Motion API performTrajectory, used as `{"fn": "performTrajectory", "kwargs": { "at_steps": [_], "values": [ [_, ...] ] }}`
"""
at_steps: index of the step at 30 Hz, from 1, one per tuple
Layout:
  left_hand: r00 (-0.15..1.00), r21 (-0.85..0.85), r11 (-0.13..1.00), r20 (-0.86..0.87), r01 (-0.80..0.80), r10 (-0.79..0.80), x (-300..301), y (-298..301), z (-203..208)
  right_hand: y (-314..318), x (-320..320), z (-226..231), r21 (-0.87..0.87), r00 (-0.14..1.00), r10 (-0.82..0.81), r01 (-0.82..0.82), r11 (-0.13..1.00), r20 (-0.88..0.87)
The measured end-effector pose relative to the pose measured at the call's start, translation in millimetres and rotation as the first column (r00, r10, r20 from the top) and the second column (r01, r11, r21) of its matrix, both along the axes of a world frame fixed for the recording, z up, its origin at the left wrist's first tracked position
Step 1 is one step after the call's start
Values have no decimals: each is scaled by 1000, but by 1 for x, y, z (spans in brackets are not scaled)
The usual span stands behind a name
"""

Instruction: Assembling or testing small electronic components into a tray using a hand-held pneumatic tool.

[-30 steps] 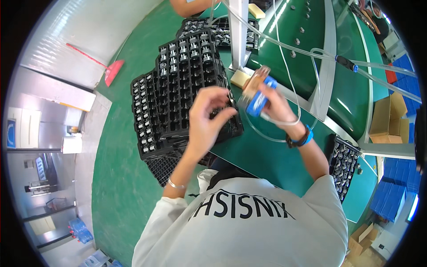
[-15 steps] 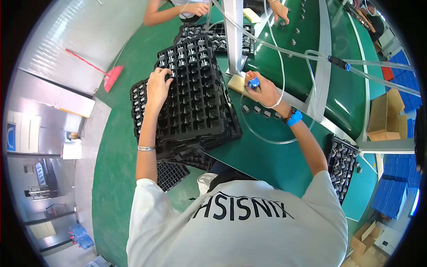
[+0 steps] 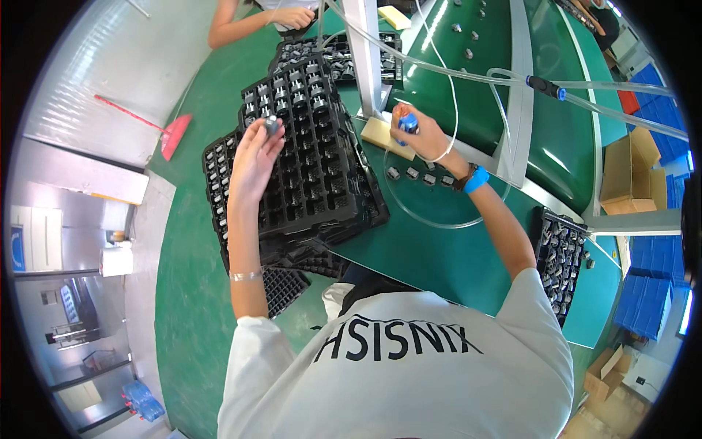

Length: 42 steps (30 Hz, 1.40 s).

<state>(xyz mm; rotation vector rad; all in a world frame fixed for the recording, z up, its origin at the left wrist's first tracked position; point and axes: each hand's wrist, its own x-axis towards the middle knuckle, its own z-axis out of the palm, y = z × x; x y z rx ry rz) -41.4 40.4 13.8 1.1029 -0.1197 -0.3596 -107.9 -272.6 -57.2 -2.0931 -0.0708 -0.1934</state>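
Note:
My left hand (image 3: 251, 162) is turned partly palm up over the left side of a black compartment tray (image 3: 319, 211), its fingertips pinching a small grey metal part (image 3: 271, 126). Similar metal parts stand in the tray's far rows, while its nearer pockets hold none. My right hand (image 3: 433, 139) is wrapped round a small blue tool with an orange end (image 3: 407, 124), held above the green table. A thin pale tube runs by that wrist. Just left of this hand lies a yellow sponge block (image 3: 376, 133). Several loose metal parts (image 3: 412, 173) sit in a row below it.
Another tray with parts (image 3: 213, 164) lies under the left edge of the stack. A white post (image 3: 363, 58) rises beyond the sponge, with clear hoses (image 3: 468, 73) crossing. A filled tray (image 3: 559, 263) stands at right. Across the table is another person's arm (image 3: 248, 28).
My left hand has turned over and come up from the tray, now with the metal part showing in its fingertips. My right hand keeps its grip on the tool. The view has shifted slightly.

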Motion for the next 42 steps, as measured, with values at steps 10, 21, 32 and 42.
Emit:
{"fn": "performTrajectory", "kwargs": {
  "at_steps": [10,21,32,42],
  "values": [
    [997,-95,993,30,76,-73,-88,-18,7,-134,47,-35,-276,824,-505,564,778,258],
    [983,-49,999,185,18,-8,-123,-66,11,-85,19,-2,-87,839,-325,399,913,437],
    [908,28,988,392,151,-150,-129,-83,21,43,-67,84,875,866,453,-39,483,-211],
    [822,87,995,569,-57,-3,-139,-77,16,67,-79,95,880,903,394,-43,473,-168]
  ]
}}
